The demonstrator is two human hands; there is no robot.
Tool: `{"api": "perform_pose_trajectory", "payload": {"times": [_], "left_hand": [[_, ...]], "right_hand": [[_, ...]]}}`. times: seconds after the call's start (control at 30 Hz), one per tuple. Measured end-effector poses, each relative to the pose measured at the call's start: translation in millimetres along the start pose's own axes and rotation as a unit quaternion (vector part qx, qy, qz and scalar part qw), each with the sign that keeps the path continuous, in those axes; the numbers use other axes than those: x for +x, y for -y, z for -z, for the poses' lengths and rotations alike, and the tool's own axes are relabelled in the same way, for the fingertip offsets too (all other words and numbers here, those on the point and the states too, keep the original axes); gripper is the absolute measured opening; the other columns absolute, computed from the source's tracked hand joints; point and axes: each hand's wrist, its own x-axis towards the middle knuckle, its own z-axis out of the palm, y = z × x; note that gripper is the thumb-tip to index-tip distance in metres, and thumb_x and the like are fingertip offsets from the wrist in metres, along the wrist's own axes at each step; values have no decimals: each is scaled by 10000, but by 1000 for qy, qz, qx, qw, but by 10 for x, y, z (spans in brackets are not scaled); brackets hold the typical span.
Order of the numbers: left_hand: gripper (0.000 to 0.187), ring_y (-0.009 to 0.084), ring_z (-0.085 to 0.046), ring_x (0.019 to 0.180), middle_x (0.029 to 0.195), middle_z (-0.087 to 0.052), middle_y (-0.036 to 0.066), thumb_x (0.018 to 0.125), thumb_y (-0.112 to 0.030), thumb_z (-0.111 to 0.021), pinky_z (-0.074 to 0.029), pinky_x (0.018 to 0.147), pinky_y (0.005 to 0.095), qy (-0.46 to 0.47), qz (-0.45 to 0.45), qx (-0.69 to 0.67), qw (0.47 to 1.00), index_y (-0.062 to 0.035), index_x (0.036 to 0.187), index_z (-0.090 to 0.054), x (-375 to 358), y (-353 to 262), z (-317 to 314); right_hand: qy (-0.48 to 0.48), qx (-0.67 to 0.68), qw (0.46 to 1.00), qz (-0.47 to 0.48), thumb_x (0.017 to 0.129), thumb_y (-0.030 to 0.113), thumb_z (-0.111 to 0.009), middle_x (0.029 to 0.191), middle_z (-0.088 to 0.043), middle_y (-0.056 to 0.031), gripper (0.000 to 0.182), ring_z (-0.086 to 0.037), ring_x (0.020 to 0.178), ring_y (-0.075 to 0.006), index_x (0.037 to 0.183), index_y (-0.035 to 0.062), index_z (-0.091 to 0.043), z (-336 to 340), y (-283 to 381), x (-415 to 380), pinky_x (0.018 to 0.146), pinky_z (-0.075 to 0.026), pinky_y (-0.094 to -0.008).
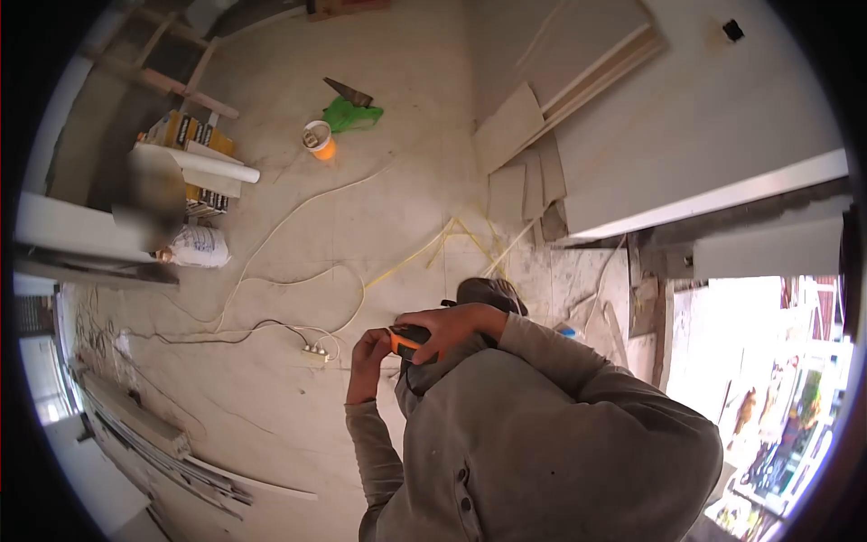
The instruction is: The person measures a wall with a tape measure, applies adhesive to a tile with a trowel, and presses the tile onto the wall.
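My right hand (440,327) is wrapped over an orange-and-black tape measure (405,346) in front of my body. At the left end of this tape measure, my left hand (368,350) is closed, its fingertips pinching that end. My palm and fingers cover part of the case, and no drawn-out blade can be made out. A dark shoe (489,294) shows just beyond my right wrist. On the floor to the left of my hands lies a power strip (315,353) with plugs in it.
Cables (271,282) snake across the floor. Ahead are an orange-and-white bucket (320,141), a green bag (351,116) and a handsaw (348,92). Boards (510,185) lean at right. Stacked boxes (194,135), a white sack (198,247) and long strips (212,483) lie leftward.
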Motion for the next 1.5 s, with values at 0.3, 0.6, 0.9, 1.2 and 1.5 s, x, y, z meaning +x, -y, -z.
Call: {"api": "perform_pose_trajectory", "payload": {"times": [0.3,0.6,0.9,1.2,1.5], "left_hand": [[181,91,-537,944,1003,-579,15,973,-213,-532,-451,869,276,-26,21,-115,993,-33,983,-551,97,-214,558],[175,78,-522,836,937,-590,10,934,-187,-592,-444,770,243,-53,-2,16,998,-23,994,-589,422,-313,619],[344,133,-551,1015,1149,-559,52,978,-279,-525,-470,861,316,-75,23,14,997,-48,1232,-500,683,-441,248],[657,328,-336,1347,1445,-366,112,974,-560,-291,-301,1088,522,158,171,-327,916,-93,1436,-308,893,-316,-186],[567,222,-446,1275,1399,-435,99,978,-434,-390,-394,1038,367,146,124,-231,954,-70,1413,-372,1580,-299,-393]], "right_hand": [[-35,43,998,-30,789,380,-720,1224,-471,-149,766,-600,1003,-238,1369,29,-362,-228,361,528,785,-571,-330],[-67,-25,997,-28,778,407,-724,1187,-511,-123,759,-562,1064,-226,1341,22,-391,64,380,623,811,-547,-326],[-160,-63,985,14,753,502,-704,1191,-555,-144,810,-541,1097,-234,1329,6,-423,282,213,427,923,-432,-309],[-297,36,954,-18,764,534,-673,1225,-528,-221,846,-539,1129,-339,1369,19,-381,179,184,270,946,-436,-365],[-449,-86,890,-13,745,489,-692,1244,-463,-269,842,-536,1111,-415,1367,14,-381,509,71,304,955,-435,-409]]}}
